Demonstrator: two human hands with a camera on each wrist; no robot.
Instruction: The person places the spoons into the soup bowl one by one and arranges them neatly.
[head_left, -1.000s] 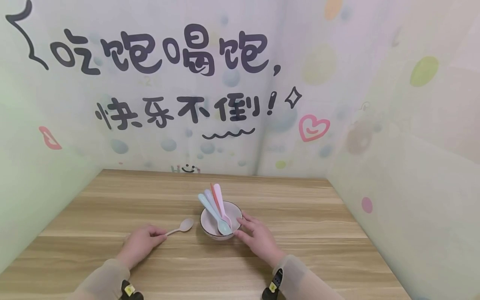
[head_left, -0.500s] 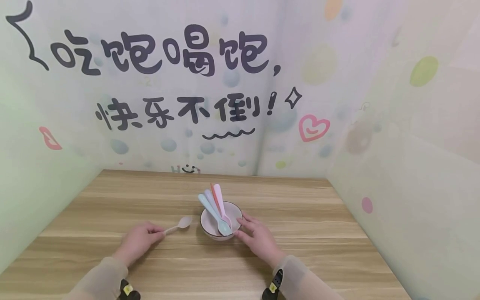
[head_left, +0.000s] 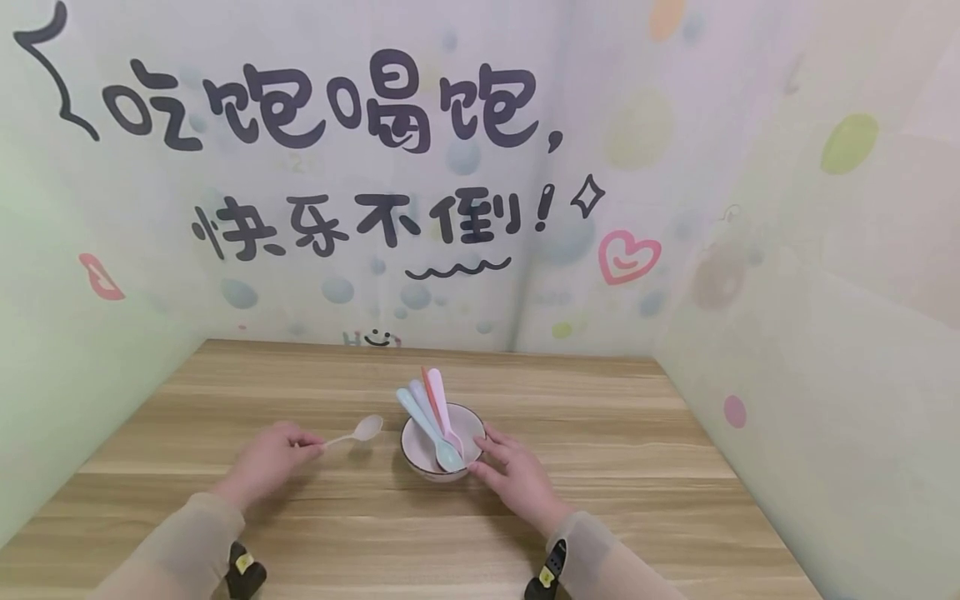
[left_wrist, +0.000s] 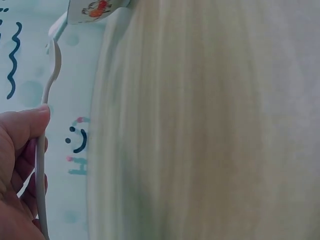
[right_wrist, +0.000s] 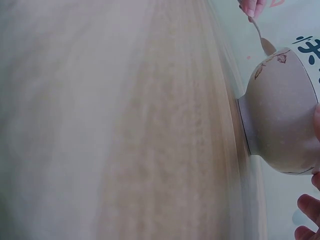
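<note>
In the head view my left hand [head_left: 266, 462] pinches the handle end of a pale spoon [head_left: 367, 428], its bowl end pointing right. A shadow lies on the table under the spoon, which is lifted clear. The left wrist view shows thumb and fingers round the spoon handle [left_wrist: 41, 167]. A small white bowl [head_left: 470, 427] with a dark rim stands to the right. Several plastic spoons lean in it: a light blue spoon [head_left: 448, 454], a pink spoon [head_left: 437, 383], a lavender and an orange one. My right hand [head_left: 521, 479] holds the bowl's right rim between thumb and fingers.
Bowl and hands are over a wood-grain table [head_left: 637, 517], whose far edge meets a printed back wall [head_left: 480, 317]. Side walls flank it left and right. Dark wrist straps [head_left: 551, 571] sit on both sleeves.
My left hand has moved left and away from me, raising the pale spoon off the table. The bowl, its spoons and my right hand stay where they were.
</note>
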